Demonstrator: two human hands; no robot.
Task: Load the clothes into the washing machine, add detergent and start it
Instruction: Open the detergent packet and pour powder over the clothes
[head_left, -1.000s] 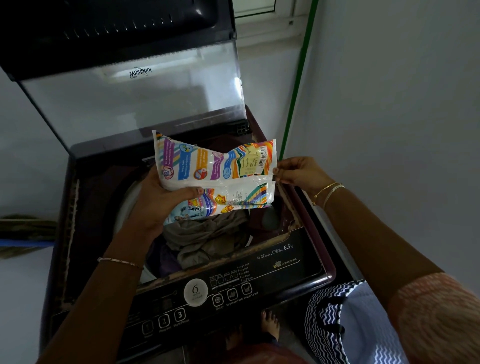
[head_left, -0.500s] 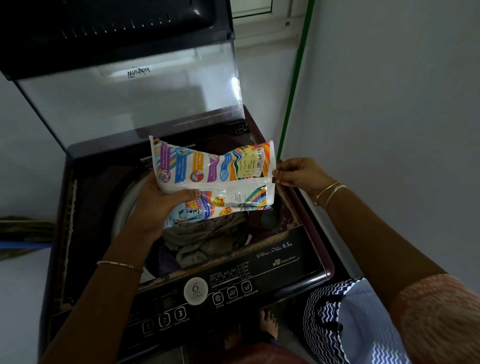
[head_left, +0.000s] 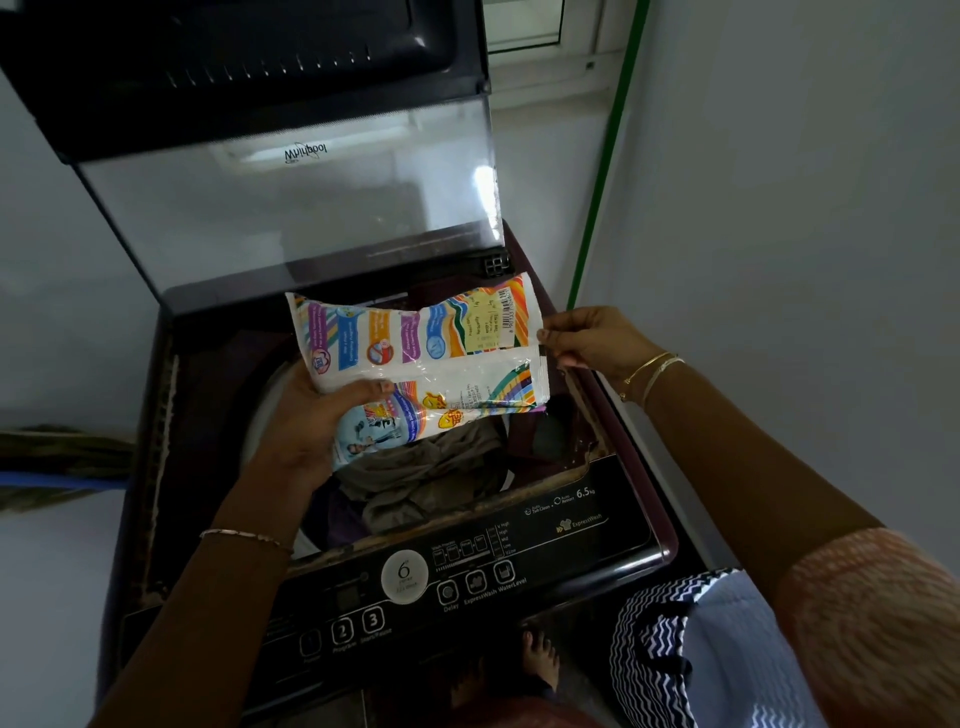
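A colourful plastic detergent packet (head_left: 415, 358) is held flat above the open drum of a top-loading washing machine (head_left: 597, 525). My left hand (head_left: 306, 415) grips the packet's left end from below, thumb on top. My right hand (head_left: 592, 338) pinches its right edge with the fingertips. Under the packet, grey-brown and purple clothes (head_left: 426, 478) lie in the drum. The machine's lid (head_left: 291, 208) stands raised at the back. The control panel (head_left: 415, 587) with its round dial and buttons faces me at the front.
A white wall runs close along the right, with a green pipe (head_left: 602, 166) in the corner. A zigzag-patterned blue and white bag (head_left: 691, 654) hangs by my right side. My bare foot (head_left: 540, 660) shows below the machine. A window (head_left: 524, 26) sits behind the lid.
The packet and both hands have sunk slightly and shifted a little left. The grip on both ends is the same.
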